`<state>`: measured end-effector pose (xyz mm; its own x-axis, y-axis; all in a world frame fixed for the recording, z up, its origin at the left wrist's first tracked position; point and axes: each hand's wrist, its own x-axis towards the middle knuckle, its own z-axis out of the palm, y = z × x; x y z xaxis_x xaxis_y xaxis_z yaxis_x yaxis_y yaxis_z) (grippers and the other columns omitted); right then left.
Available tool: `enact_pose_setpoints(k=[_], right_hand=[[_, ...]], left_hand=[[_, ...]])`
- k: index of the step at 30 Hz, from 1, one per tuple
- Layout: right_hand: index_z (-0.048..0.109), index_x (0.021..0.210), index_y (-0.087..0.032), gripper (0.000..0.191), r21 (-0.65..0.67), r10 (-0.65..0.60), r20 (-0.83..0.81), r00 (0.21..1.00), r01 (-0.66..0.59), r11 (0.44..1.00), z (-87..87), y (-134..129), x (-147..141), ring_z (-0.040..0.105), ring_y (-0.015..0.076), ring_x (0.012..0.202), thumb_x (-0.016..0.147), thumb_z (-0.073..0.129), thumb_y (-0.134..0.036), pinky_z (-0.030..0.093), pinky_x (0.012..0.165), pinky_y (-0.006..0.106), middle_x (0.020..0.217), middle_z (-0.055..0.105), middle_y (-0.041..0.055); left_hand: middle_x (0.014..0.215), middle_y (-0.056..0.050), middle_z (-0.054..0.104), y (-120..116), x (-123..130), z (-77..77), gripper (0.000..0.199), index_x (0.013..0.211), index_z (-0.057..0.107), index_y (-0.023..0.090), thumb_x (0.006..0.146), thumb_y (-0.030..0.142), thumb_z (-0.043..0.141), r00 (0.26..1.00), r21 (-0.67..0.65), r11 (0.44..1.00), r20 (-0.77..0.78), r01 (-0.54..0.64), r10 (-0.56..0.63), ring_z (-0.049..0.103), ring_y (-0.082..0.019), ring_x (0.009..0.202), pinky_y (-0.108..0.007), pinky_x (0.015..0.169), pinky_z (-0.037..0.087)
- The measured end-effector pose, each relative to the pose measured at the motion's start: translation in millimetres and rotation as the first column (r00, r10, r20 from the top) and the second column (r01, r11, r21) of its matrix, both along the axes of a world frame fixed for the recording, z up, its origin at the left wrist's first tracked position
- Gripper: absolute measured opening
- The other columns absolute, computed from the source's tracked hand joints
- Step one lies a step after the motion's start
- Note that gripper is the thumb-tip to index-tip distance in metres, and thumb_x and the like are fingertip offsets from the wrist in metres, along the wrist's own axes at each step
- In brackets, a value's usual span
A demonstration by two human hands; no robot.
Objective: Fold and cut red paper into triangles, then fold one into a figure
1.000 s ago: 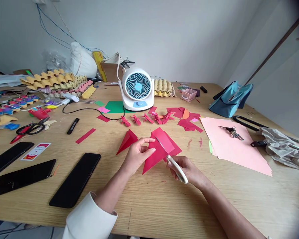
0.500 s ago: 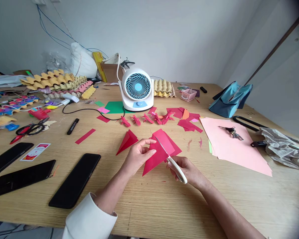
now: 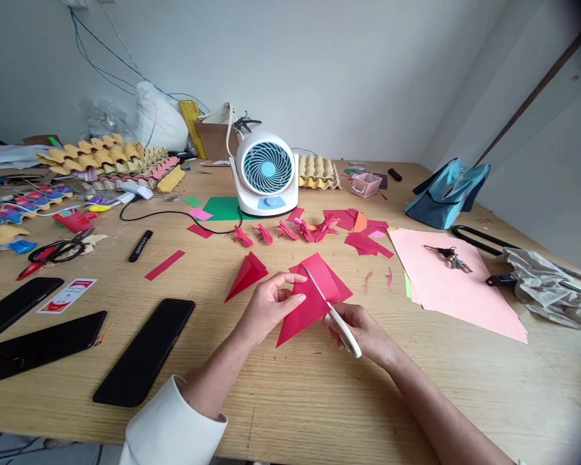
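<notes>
My left hand (image 3: pixel 274 305) pinches the left edge of a folded sheet of red paper (image 3: pixel 300 316) between thumb and fingers. My right hand (image 3: pixel 358 328) is closed around the white handles of a pair of scissors (image 3: pixel 345 332). The blades lie along the red paper, pointing away and to the left, near my left fingertips. Another red piece (image 3: pixel 341 284) shows just behind the held sheet. Left of it, a folded red paper cone (image 3: pixel 246 276) rests on the table. Several small red paper figures (image 3: pixel 286 230) stand in a row beyond.
A white fan (image 3: pixel 267 174) stands at the back. Black phones (image 3: pixel 145 352) and a marker (image 3: pixel 141 246) lie on the left, with black scissors (image 3: pixel 62 250). Red scraps (image 3: pixel 363 242), pink sheets (image 3: pixel 459 290) with keys, and a blue bag (image 3: pixel 448 194) are on the right.
The scissors and the red paper have shifted slightly against each other, and the paper's lower tip sits a little lower. Both hands keep their grip.
</notes>
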<state>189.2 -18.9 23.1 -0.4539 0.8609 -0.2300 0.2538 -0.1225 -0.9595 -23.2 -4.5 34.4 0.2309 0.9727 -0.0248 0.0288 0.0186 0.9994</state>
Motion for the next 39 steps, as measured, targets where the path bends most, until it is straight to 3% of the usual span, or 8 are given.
enact_pose_setpoints(k=[21,31,39], right_hand=[[0.052,0.073,-0.019,0.040,0.016,-0.020,-0.004,1.000,0.020,1.000,-1.5,-0.6,-0.2,0.044,0.0095,0.046,0.083,0.059,-0.057,0.032,0.045,0.024,0.054,0.049,-0.0043],[0.050,0.072,-0.019,0.034,0.017,-0.036,0.016,0.999,0.036,0.999,-1.0,-1.0,-0.5,0.046,0.0098,0.048,0.085,0.058,-0.050,0.034,0.046,0.023,0.056,0.051,-0.0034],[0.050,0.070,-0.019,0.035,0.034,-0.043,0.001,0.999,0.043,0.999,-1.5,-0.8,-1.6,0.045,0.0095,0.047,0.085,0.056,-0.050,0.034,0.046,0.024,0.054,0.047,-0.0048]], left_hand=[[0.075,0.000,0.064,-1.0,0.4,3.7,0.034,0.112,0.064,0.021,0.080,0.033,0.069,1.000,0.013,1.000,0.016,0.014,-0.014,0.053,-0.011,0.062,-0.022,0.057,0.039],[0.066,0.003,0.054,-3.0,0.2,6.7,0.033,0.111,0.064,0.020,0.082,0.034,0.067,0.999,0.007,0.999,-0.003,0.036,-0.036,0.043,-0.008,0.057,-0.020,0.053,0.033],[0.071,0.002,0.055,-1.1,0.5,3.4,0.033,0.110,0.064,0.020,0.081,0.034,0.068,0.999,0.018,0.999,-0.015,0.029,-0.028,0.041,-0.007,0.058,-0.019,0.051,0.031]])
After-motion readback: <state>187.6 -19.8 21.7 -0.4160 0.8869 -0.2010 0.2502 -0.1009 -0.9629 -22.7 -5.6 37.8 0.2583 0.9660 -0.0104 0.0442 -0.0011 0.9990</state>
